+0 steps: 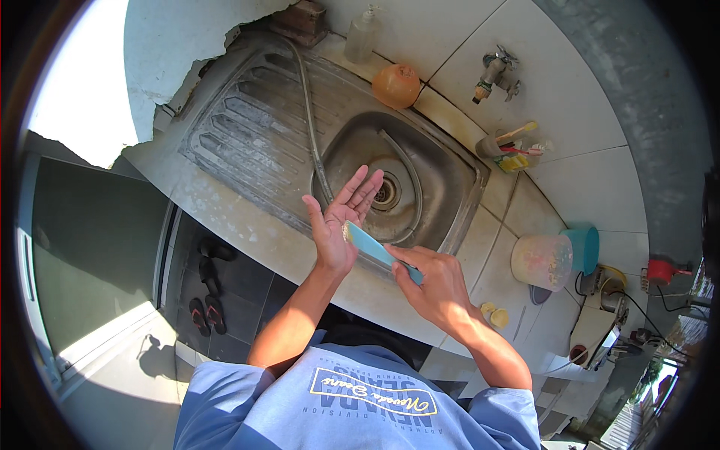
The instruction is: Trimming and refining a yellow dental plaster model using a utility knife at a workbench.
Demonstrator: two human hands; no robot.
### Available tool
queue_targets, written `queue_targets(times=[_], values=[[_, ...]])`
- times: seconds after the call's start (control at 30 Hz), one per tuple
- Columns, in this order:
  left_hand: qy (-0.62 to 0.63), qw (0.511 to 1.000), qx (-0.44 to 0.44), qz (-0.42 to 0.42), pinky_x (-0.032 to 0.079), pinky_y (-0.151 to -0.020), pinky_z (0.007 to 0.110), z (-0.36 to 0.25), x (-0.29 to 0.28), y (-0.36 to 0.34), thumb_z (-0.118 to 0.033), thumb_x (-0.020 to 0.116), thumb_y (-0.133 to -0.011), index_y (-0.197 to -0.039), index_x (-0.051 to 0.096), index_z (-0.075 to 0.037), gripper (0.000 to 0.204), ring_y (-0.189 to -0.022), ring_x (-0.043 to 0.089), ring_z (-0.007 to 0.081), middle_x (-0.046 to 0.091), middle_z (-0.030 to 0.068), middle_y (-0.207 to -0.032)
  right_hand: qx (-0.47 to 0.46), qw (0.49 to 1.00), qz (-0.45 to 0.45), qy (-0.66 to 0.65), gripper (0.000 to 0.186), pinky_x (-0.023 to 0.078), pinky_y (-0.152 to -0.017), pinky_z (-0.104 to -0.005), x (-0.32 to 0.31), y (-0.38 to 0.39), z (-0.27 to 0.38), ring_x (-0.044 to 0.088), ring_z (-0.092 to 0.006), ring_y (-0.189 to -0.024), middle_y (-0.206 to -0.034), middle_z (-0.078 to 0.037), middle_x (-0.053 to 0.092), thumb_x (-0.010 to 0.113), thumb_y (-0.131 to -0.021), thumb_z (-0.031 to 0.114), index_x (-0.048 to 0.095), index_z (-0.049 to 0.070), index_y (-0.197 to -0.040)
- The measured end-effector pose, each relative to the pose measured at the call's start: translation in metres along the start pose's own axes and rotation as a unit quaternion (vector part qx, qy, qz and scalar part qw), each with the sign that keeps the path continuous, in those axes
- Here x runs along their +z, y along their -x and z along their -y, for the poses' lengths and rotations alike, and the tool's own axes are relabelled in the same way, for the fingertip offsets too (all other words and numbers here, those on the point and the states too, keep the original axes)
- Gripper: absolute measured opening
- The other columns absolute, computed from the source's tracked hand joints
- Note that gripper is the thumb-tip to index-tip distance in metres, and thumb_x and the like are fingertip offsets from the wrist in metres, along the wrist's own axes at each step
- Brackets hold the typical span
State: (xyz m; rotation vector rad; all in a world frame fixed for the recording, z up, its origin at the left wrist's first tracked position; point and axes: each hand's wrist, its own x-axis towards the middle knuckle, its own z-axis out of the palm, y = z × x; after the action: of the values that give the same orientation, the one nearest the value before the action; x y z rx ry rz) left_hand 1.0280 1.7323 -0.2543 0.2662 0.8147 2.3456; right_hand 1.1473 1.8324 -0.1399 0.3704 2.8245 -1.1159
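Over the front of the steel sink (pixel 446 180), my right hand (pixel 436 292) grips a light-blue brush (pixel 367 244) by its lower end. The brush slants up to the left, with its pale bristled end against or very close to the palm of my left hand (pixel 337 225), which is held open, fingers stretched and thumb out. A hose (pixel 311 131) runs over the drainboard (pixel 247 127) and into the basin behind my left hand; a curved length of tubing (pixel 410 180) lies around the drain (pixel 384 195).
A soap bottle (pixel 362 37), orange round object (pixel 396 85), tap (pixel 491 75) and toothbrush cup (pixel 496 144) line the back wall. Right are plastic tubs (pixel 540 262), small yellow items (pixel 495 315) and cables (pixel 660 315). A broken panel (pixel 150 60) overhangs upper left; footwear (pixel 210 315) is below.
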Motion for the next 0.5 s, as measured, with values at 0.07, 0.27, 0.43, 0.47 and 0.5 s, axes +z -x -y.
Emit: queue_targets(times=[0.07, 0.27, 0.43, 0.47, 0.5], values=[[0.089, 0.995, -0.036, -0.02, 0.018, -0.115, 0.039, 0.003, 0.005, -0.001, -0.077, 0.01, -0.085, -0.143, 0.029, 0.003, 0.1, -0.135, 0.033, 0.0335, 0.038, 0.0251, -0.142, -0.012, 0.998, -0.013, 0.053, 0.037, 0.054, -0.059, -0.0401, 0.003, 0.006, 0.001, 0.064, -0.031, -0.066, -0.087, -0.011, 0.062, 0.059, -0.08, 0.004, 0.062, 0.007, -0.117], [0.165, 0.984, -0.055, -0.044, 0.019, -0.114, 0.039, 0.003, 0.007, -0.005, -0.077, 0.011, -0.085, -0.144, 0.028, 0.0, 0.098, -0.135, 0.034, 0.0331, 0.038, 0.0236, -0.143, -0.03, 0.991, 0.004, 0.129, 0.04, 0.055, -0.06, -0.038, 0.004, 0.024, 0.006, 0.066, -0.0282, -0.074, -0.093, -0.009, 0.06, 0.06, -0.08, 0.003, 0.06, 0.01, -0.119], [0.114, 0.992, -0.061, -0.009, 0.02, -0.113, 0.038, 0.003, 0.016, -0.008, -0.078, 0.01, -0.084, -0.145, 0.028, -0.001, 0.099, -0.135, 0.034, 0.0322, 0.038, 0.023, -0.143, -0.031, 0.99, -0.029, 0.138, 0.039, 0.054, -0.059, -0.0375, -0.003, 0.012, 0.002, 0.065, -0.0282, -0.072, -0.091, -0.009, 0.061, 0.061, -0.079, 0.002, 0.062, 0.009, -0.117], [0.103, 0.993, -0.059, -0.014, 0.02, -0.113, 0.038, 0.003, 0.015, -0.008, -0.079, 0.01, -0.084, -0.145, 0.028, -0.001, 0.1, -0.135, 0.034, 0.0318, 0.038, 0.023, -0.143, -0.042, 0.991, -0.014, 0.126, 0.036, 0.053, -0.058, -0.0371, -0.003, 0.013, 0.001, 0.065, -0.0284, -0.071, -0.089, -0.009, 0.062, 0.061, -0.08, 0.001, 0.063, 0.008, -0.116], [0.102, 0.993, -0.06, -0.014, 0.02, -0.113, 0.038, 0.004, 0.013, -0.008, -0.079, 0.01, -0.084, -0.145, 0.028, -0.001, 0.1, -0.135, 0.034, 0.0318, 0.038, 0.023, -0.143, -0.042, 0.991, -0.015, 0.125, 0.036, 0.053, -0.058, -0.0371, -0.003, 0.014, 0.0, 0.065, -0.0284, -0.071, -0.089, -0.009, 0.062, 0.061, -0.08, 0.001, 0.063, 0.008, -0.116]])
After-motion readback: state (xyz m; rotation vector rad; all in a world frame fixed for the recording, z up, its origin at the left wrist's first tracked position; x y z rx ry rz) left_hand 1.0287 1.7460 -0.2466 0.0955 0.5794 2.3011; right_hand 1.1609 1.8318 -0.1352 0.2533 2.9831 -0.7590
